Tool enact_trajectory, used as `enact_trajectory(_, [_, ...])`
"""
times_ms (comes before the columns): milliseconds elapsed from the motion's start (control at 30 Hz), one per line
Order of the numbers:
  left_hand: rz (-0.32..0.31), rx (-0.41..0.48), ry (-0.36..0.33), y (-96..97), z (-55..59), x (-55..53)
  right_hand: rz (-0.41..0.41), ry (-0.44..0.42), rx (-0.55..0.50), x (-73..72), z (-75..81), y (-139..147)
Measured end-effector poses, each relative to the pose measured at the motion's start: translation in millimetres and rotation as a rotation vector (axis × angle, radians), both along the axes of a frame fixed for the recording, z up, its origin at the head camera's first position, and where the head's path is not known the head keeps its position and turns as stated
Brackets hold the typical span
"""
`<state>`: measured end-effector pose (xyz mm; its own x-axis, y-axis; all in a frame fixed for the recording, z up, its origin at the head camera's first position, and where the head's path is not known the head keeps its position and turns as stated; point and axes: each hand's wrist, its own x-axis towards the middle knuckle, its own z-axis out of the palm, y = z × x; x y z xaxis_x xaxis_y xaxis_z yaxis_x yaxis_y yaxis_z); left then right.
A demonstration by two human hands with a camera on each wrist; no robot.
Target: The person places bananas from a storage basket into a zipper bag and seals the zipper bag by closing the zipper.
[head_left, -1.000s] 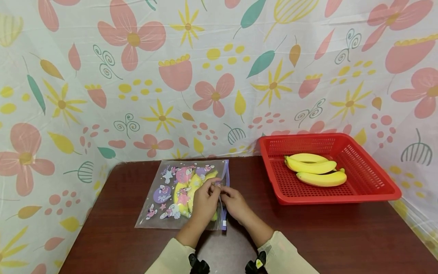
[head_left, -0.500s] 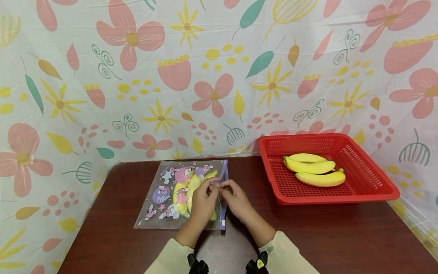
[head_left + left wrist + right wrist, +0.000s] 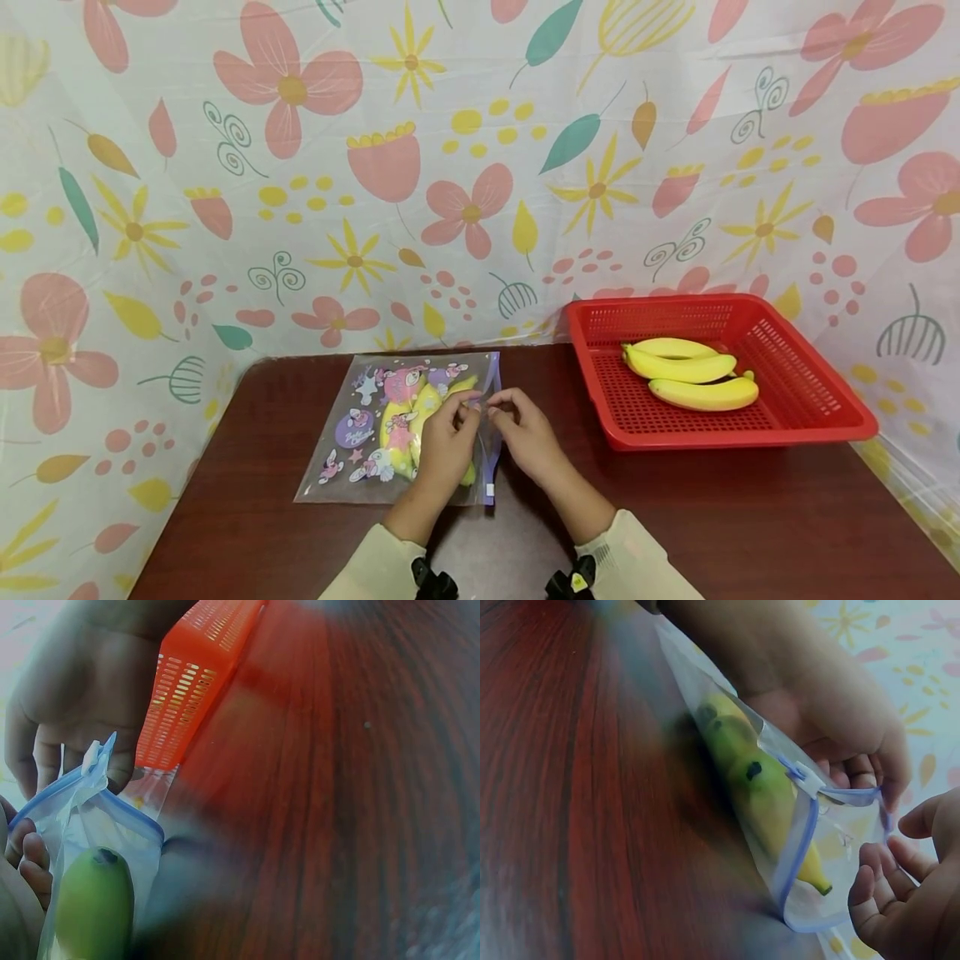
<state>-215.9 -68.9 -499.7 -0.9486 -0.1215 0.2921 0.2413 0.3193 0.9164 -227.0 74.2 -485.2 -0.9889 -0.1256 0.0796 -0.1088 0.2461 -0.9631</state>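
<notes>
A clear zip bag (image 3: 322,467) with cartoon prints and a purple zip edge lies on the table with bananas (image 3: 390,425) inside. My left hand (image 3: 442,442) pinches the bag near the middle of its zip edge. Beside that edge, my right hand (image 3: 531,446) has its fingers bent loosely. In the right wrist view the bag's mouth gapes, and the right hand (image 3: 919,881) stands just off its rim, thumb and fingers apart. The white slider (image 3: 807,778) sits at the near end of the zip. A banana's greenish end (image 3: 94,904) shows through the plastic in the left wrist view.
A red plastic basket (image 3: 742,437) stands at the right of the brown table (image 3: 247,533), holding yellow bananas (image 3: 705,395). A flower-printed cloth (image 3: 472,108) hangs close behind the table and along both sides.
My right hand has drawn slightly right, off the bag's zip edge, and its thumb and finger have parted. My left hand keeps its place on the bag.
</notes>
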Motion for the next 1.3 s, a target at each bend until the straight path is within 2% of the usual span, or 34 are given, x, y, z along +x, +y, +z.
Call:
enact_trajectory(167, [0.001,0.016,-0.005,0.4,-0.7,0.8,0.002,0.012,0.018,4.4,6.0,8])
enact_trajectory(433, [0.014,0.003,0.010,1.3,-0.6,-0.9,-0.013,0.097,0.125,8.9,19.0,24])
enact_trajectory(667, [0.013,-0.004,0.012,1.7,-0.6,-0.8,-0.006,0.157,0.177,15.1,31.7,38])
enact_trajectory(967, [0.004,-0.002,0.031,1.5,0.3,0.0,-0.005,0.263,0.221,20.1,37.0,52])
enact_trajectory(1300, [-0.006,0.001,0.017,0.3,-1.2,-0.9,-0.028,0.360,0.266,18.4,42.8,67])
